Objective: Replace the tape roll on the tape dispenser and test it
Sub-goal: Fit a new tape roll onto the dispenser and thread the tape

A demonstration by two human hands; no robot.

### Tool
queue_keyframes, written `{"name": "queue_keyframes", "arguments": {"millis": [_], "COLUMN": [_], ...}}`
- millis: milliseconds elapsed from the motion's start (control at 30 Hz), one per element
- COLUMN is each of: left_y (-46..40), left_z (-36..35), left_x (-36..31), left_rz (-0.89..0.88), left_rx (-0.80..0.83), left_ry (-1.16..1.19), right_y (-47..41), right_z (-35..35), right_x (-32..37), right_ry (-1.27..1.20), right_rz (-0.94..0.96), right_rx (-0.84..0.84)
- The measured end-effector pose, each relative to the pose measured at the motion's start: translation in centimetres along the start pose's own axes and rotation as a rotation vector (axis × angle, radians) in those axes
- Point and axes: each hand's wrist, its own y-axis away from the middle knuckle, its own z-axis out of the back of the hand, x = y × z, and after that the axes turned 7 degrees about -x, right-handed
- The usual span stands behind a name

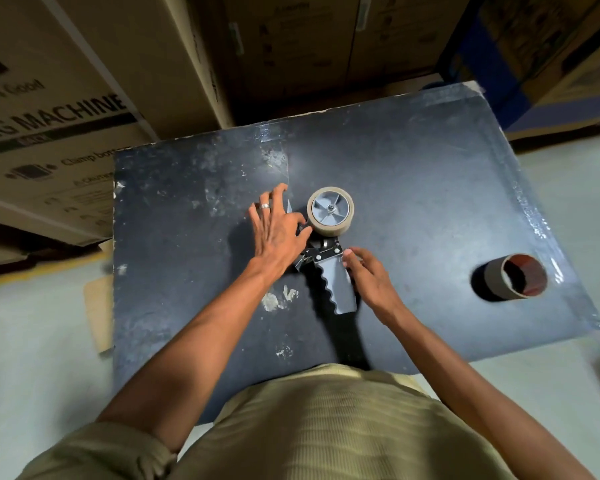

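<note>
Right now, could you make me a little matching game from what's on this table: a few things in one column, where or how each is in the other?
Things:
1. tape roll
2. empty cardboard core
3. dispenser handle
4. ring

Places or states:
A. lying alone near the table's right edge
B. on a finger of the left hand
C. mounted on the dispenser's wheel
D. beside the right hand, pointing toward the person

Pairs: 1-C, 2-A, 3-D, 4-B

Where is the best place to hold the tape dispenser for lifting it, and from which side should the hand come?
Probably the wavy grey handle of the tape dispenser. It points toward the person and lies free on the table, with the right hand already beside it, so come from the right. The tape roll end is bulkier.
</note>
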Motion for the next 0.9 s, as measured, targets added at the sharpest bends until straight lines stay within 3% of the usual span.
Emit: {"name": "queue_keyframes", "arguments": {"millis": [100, 200, 900], "left_y": [-0.1, 0.1, 1.1], "left_z": [-0.1, 0.0, 0.7], "left_x": [-0.4, -0.4, 1.4], "left_rz": [0.016, 0.010, -0.086], "left_rx": [0.006, -0.001, -0.003], "left_ry": [-0.003, 0.006, 0.002], "right_y": [0.4, 0.9, 0.4], "right_z": [0.0, -0.4, -3.1], "right_x": [0.1, 0.1, -0.8], "right_ry": [-0.214, -0.226, -0.177], "right_rz": [-0.158, -0.165, -0.084], "right_rx": [0.180, 0.230, -0.038]}}
